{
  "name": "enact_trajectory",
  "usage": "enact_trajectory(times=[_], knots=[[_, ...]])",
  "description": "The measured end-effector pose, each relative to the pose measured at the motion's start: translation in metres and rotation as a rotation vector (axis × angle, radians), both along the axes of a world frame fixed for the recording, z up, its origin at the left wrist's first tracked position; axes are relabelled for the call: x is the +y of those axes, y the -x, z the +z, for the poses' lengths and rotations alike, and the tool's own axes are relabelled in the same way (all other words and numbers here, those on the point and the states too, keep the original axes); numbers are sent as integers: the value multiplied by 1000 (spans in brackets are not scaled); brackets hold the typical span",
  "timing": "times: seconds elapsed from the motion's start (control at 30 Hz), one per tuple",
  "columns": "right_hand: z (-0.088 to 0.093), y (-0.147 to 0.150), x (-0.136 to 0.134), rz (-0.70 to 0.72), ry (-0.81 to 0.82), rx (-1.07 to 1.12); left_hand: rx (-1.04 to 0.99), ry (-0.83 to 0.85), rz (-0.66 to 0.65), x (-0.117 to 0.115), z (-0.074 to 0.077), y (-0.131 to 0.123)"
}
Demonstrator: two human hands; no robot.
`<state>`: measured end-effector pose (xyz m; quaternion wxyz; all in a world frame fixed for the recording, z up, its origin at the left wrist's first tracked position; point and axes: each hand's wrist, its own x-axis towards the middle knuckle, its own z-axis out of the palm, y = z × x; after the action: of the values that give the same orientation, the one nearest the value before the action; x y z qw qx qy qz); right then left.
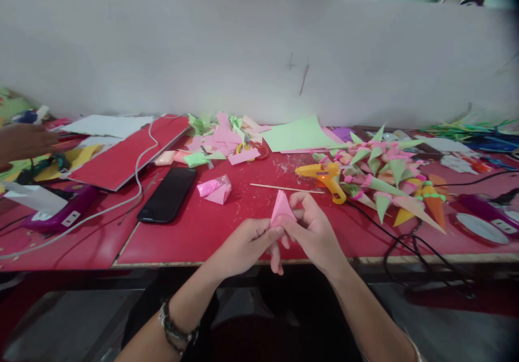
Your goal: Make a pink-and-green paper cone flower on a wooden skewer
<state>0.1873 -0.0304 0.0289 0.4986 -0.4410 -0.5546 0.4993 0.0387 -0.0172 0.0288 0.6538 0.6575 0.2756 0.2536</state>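
Observation:
Both my hands meet over the front edge of the red table [227, 232]. Between them stands a small pink paper cone [280, 208], point up. My left hand [247, 245] pinches its lower left side with closed fingers. My right hand [312, 232] grips its right side, fingers curled. A thin wooden stick [284, 188] lies just beyond the cone. Farther right is a yellow glue gun [324, 177] with its cord running off the table.
A black phone [168, 194] and a pink folded paper [217, 189] lie to the left. A heap of green and pink paper cones [385, 175] fills the right. Paper scraps [221, 137] sit at the back. Another person's hand [24, 140] reaches in at far left.

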Motion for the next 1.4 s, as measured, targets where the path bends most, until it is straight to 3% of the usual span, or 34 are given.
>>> enact_trajectory(times=[0.17,0.3,0.53,0.73,0.83,0.97,1.2,1.4], knots=[[4,-8,1,159,46,-53,30,-16,-85,1,3,5],[2,-8,0,177,-10,-141,133,-109,-109,5,4,10],[-1,2,-2,109,-76,-247,263,-183,-193,9,5,17],[-11,10,-1,-143,-68,-182,245,-149,-236,7,12,16],[-13,10,1,-163,-42,-163,280,-148,-188,8,10,17],[-9,7,3,-124,-39,-117,236,-115,-17,10,8,19],[-5,5,4,72,-1,-78,207,-40,124,12,5,19],[-9,10,6,24,5,-119,298,-280,310,17,5,16]])
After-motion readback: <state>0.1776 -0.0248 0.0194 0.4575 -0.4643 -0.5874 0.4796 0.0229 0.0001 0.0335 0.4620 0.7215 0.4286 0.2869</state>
